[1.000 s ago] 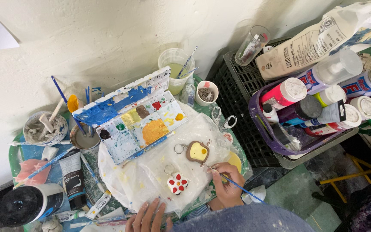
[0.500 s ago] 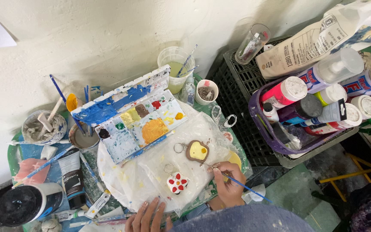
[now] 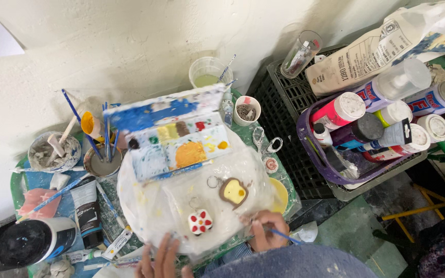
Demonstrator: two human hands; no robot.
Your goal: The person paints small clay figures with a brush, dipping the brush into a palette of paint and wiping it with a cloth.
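Observation:
My right hand (image 3: 267, 229) grips a thin blue-handled paintbrush (image 3: 283, 236) at the lower edge of a plastic-covered work surface (image 3: 150, 206). Its tip points toward a toast-shaped keyring charm (image 3: 233, 191) with a yellow centre. My left hand (image 3: 161, 257) rests flat at the bottom edge, fingers apart, just below a white charm with red dots (image 3: 200, 222). An open paint palette (image 3: 178, 136) with blue, yellow, orange and red patches lies behind both charms.
A cup of greenish water (image 3: 208, 72) and a tin of brushes (image 3: 101, 159) stand at the back. A purple basket (image 3: 330, 167) of paint bottles sits in a black crate (image 3: 284, 108) to the right. A black jar (image 3: 34, 241) and paint tubes lie at the left.
The view has shifted slightly; my right hand with the brush stays near the toast charm and my left hand stays at the bottom edge.

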